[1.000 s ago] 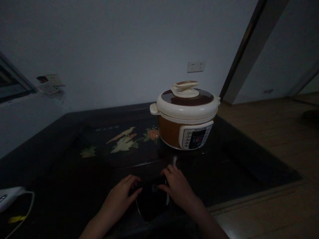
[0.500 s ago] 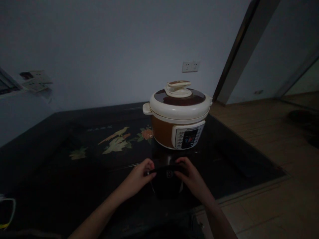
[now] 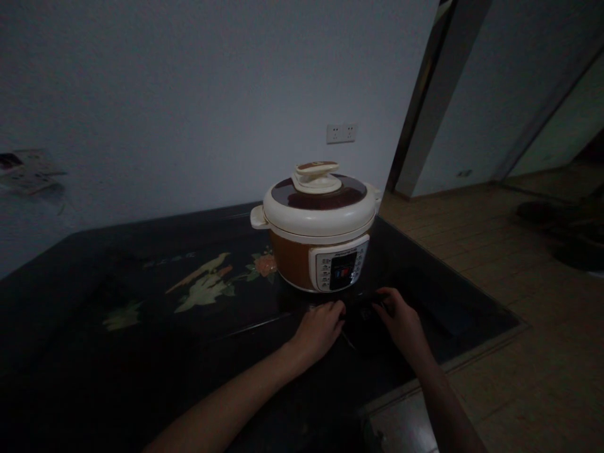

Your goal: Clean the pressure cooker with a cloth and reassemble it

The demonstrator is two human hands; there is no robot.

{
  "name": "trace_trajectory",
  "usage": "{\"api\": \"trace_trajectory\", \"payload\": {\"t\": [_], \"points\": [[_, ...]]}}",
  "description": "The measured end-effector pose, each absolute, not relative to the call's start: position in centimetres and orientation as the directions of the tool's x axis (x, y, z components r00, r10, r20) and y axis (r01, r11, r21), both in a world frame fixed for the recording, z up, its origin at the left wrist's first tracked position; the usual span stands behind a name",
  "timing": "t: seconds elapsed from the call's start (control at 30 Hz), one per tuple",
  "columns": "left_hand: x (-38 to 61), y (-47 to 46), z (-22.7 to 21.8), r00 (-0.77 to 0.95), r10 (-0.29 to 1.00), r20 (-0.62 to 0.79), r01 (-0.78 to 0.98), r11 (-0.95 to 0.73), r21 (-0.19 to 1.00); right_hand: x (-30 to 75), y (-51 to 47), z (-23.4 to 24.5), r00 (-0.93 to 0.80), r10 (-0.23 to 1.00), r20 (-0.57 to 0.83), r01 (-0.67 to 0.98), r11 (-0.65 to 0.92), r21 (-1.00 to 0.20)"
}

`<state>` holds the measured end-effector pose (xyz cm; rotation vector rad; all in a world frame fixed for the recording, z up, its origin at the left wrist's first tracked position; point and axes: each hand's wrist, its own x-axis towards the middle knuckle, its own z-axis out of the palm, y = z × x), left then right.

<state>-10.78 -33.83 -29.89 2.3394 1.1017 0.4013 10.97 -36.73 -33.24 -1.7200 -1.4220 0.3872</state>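
Both hands are at a small black item (image 3: 364, 327) with a faint emblem near its top. It is so dark against the black tabletop that its kind cannot be made out. My left hand (image 3: 318, 328) has its fingers curled at the item's left upper edge. On the opposite side, my right hand (image 3: 399, 319) pinches the upper edge between thumb and fingers. Just beyond the hands stands a cream and brown electric pressure cooker (image 3: 295, 258), its lid on and its button panel facing the near right.
The dark glossy table (image 3: 198, 358) carries a bird and flower picture (image 3: 205, 283). A white wall with a double socket (image 3: 341, 133) rises behind it. Tiled floor (image 3: 453, 245) lies to the right, with dark objects on it.
Both hands and the black item have moved right, from in front of the cooker to its near right. The item now looks tilted. The view has turned slightly right.
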Motion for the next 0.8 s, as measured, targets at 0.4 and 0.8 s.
{"api": "trace_trajectory", "payload": {"t": [0.4,0.8], "points": [[-11.7,-33.9,-30.0,0.635,0.771,0.04,0.684,-0.586,0.433,10.0,-36.6,-33.9,0.224,0.928,0.297,0.779,0.012,-0.627],[-21.6,-34.2,-27.9,0.571,0.81,0.135,0.625,-0.536,0.568,6.8,-39.2,-28.1,0.134,0.859,0.495,0.658,0.296,-0.692]]}}
